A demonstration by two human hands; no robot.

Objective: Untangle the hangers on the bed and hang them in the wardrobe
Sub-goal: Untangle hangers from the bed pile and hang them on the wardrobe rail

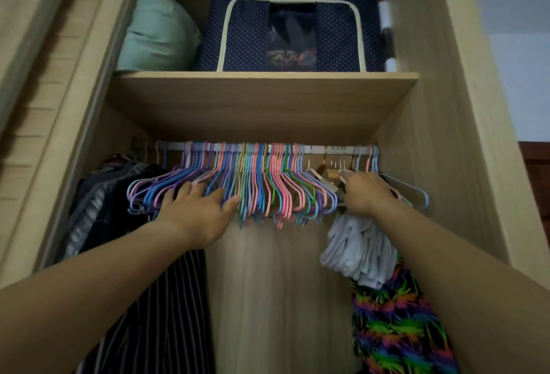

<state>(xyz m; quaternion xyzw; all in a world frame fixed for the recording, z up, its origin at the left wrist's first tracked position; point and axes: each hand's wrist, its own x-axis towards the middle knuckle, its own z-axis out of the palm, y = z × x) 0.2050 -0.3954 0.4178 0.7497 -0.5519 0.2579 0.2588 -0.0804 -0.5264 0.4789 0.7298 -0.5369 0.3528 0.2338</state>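
Note:
Several pink, blue, purple and green wire hangers (pixel 268 192) hang bunched together on the white wardrobe rail (pixel 315 149). My left hand (pixel 193 213) reaches up with straight, spread fingers and touches the left side of the bunch. Further right, my right hand (pixel 366 195) has its fingers curled round the hangers at that end of the rail, beside wooden and white hangers (pixel 327 175). The bed is out of view.
A wooden shelf (pixel 262 99) above the rail carries a navy dotted storage box (pixel 291 31) and a mint pillow (pixel 157 31). Dark and striped clothes (pixel 154 299) hang left. A white garment (pixel 360 251) and a neon-patterned one (pixel 395 323) hang right.

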